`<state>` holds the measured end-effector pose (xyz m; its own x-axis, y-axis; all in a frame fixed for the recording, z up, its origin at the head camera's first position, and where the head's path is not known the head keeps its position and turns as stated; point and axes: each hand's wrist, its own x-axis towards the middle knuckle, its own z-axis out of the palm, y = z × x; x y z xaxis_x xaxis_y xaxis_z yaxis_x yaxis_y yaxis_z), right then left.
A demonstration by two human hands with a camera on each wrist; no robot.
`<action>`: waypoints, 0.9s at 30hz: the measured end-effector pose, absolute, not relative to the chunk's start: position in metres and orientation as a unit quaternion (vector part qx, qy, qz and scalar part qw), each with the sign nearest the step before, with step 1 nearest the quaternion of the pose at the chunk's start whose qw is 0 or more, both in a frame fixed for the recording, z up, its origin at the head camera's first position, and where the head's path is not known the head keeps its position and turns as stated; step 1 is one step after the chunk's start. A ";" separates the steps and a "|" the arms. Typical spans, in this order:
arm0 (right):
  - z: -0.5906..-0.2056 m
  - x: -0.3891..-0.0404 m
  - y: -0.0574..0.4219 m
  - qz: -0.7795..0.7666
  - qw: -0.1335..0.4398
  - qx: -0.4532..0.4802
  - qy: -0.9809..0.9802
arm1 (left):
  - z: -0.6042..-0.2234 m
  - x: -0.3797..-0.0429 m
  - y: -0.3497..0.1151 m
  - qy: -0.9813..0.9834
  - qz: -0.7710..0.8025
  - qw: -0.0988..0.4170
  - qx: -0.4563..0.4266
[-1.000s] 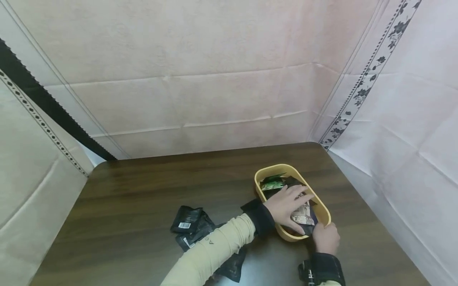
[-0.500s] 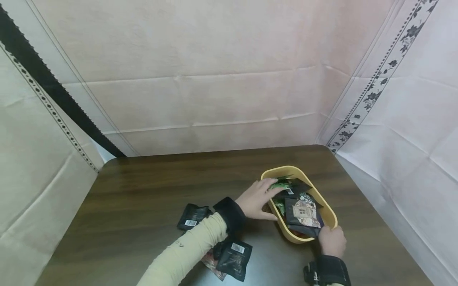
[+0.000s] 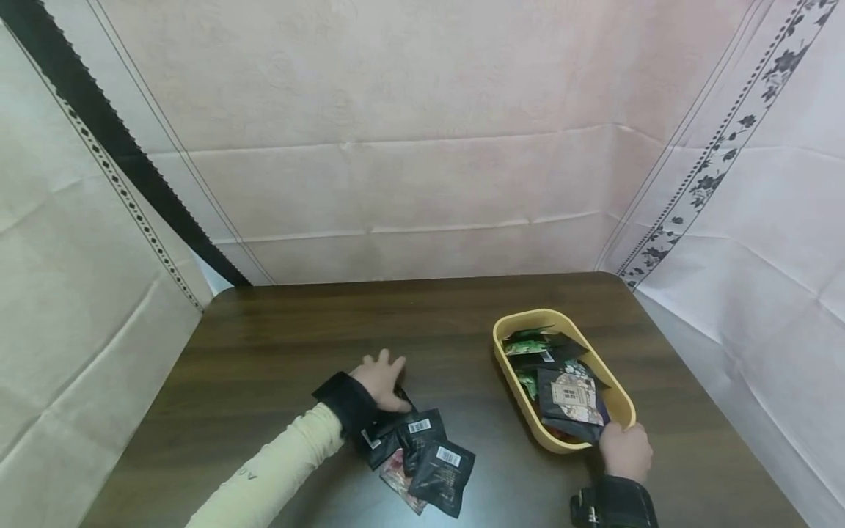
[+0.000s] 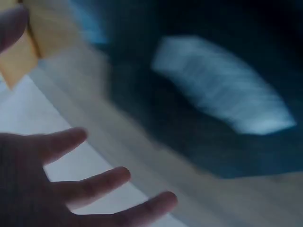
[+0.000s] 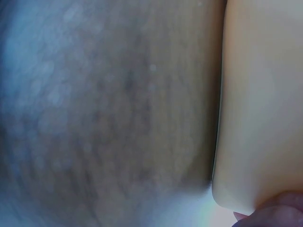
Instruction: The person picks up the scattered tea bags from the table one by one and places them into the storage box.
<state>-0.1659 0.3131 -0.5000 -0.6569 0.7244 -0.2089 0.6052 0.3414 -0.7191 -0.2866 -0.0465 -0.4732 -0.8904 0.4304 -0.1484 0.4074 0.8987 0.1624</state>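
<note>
My left hand (image 3: 381, 381) reaches over the far left end of a loose pile of black packets (image 3: 444, 477). Its fingers are spread in the left wrist view, and a blurred dark packet (image 4: 142, 104) with a white barcode label lies close in front of them. At the near right corner of a yellow plastic basket (image 3: 528, 419), my right hand (image 3: 626, 449) grips the rim. Black and green packets (image 3: 573, 396) fill the basket, the top one with a pale house picture. In the right wrist view the basket's wall (image 5: 265, 104) stands beside a fingertip.
The dark wood-grain table (image 3: 290, 330) carries everything. A packet with a pinkish printed face (image 3: 400, 478) lies partly under the black ones. White cloth curtains (image 3: 396, 183) hang behind the table and along both sides.
My left hand has left the basket and moved left to the loose packets, uncovering the packets in the basket. My right hand stays at the basket's rim. The head view has shifted slightly.
</note>
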 end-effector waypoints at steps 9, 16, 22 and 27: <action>-0.496 -0.165 0.312 0.416 0.067 -0.417 -0.805 | -0.492 -0.282 -0.073 0.971 0.102 0.118 0.182; -0.496 -0.165 0.312 0.413 0.064 -0.422 -0.805 | -0.493 -0.291 -0.070 0.971 0.109 0.067 0.202; -0.498 -0.165 0.312 0.411 0.069 -0.423 -0.805 | -0.459 -0.298 -0.040 0.958 0.119 0.011 0.262; -0.497 -0.166 0.309 0.412 0.065 -0.421 -0.806 | -0.435 -0.302 0.011 0.933 0.123 -0.015 0.338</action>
<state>-0.1657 0.3094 -0.4972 -0.6375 0.7317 -0.2415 0.6240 0.3065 -0.7188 -0.3018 0.0111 -0.4345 -0.7705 0.6277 0.1109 0.6349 0.7405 0.2204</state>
